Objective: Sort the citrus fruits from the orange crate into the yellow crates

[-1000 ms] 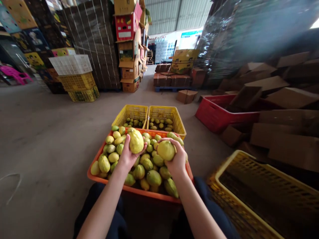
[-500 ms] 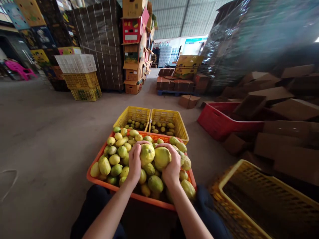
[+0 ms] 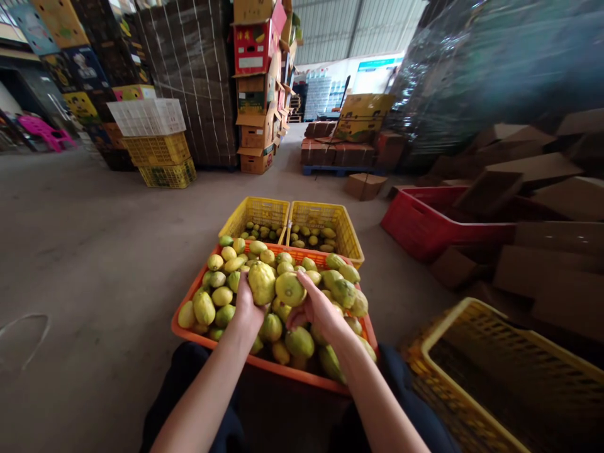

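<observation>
Over an orange crate (image 3: 302, 376) heaped with yellow-green, lemon-shaped fruit, both hands are raised. My left hand (image 3: 248, 303) is closed around a lumpy yellow fruit (image 3: 262, 283); most of its fingers are hidden behind the fruit. Beside it, my right hand (image 3: 318, 308) grips a rounder, smoother fruit (image 3: 289, 289), thumb on top and fingers curled below. The two held fruits sit side by side, very near each other. Loose fruits of mixed size and greenness lie around and under the hands, among them a large green one (image 3: 299, 343).
Two yellow crates (image 3: 352, 236) with some fruit stand just beyond the orange one. To the right are another yellow crate (image 3: 436, 333), a red crate (image 3: 410, 223) and piled cardboard (image 3: 561, 270). Stacked boxes (image 3: 255, 119) and stacked crates (image 3: 158, 148) stand farther back.
Both held fruits have turned and shifted left in view. The right hand has rotated, its fingers now lower and its fruit showing a different end. The camera view has swung slightly.
</observation>
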A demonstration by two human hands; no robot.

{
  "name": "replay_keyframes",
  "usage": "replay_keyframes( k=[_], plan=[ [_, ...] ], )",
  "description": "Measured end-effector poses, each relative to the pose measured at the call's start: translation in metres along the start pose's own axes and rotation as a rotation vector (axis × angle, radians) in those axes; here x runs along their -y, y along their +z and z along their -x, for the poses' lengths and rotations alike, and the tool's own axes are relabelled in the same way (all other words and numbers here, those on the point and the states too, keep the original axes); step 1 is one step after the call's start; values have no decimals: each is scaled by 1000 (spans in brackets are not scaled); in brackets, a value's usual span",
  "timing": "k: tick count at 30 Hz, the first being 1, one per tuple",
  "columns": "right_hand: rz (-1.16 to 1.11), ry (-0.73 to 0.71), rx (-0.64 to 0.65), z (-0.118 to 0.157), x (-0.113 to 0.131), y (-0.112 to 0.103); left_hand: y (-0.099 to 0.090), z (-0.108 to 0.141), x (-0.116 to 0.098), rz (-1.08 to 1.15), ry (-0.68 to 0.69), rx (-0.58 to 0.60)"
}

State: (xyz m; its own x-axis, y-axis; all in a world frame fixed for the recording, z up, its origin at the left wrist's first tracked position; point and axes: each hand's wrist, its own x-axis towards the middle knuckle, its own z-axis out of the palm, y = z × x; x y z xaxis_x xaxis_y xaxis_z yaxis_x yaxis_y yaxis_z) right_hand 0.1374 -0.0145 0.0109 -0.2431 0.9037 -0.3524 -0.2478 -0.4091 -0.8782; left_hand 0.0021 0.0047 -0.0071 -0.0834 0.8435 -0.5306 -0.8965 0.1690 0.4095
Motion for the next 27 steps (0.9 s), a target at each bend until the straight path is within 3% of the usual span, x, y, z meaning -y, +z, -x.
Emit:
replay_keyframes(
  k=[4, 14, 22, 24, 27],
  plan=[
    [177, 88, -59, 0, -1, 0, 10, 9, 3, 16, 82, -129],
    [249, 67, 7, 3, -4, -9, 17, 16, 2, -74, 256, -12],
    [154, 188, 119, -3, 5, -6, 23, 23, -11, -19, 12, -94],
    [70, 125, 90, -2, 5, -3, 23, 25, -12, 14, -52, -68],
    [-52, -219, -28, 1, 3, 0, 21, 26, -9, 65, -109, 13]
  ],
)
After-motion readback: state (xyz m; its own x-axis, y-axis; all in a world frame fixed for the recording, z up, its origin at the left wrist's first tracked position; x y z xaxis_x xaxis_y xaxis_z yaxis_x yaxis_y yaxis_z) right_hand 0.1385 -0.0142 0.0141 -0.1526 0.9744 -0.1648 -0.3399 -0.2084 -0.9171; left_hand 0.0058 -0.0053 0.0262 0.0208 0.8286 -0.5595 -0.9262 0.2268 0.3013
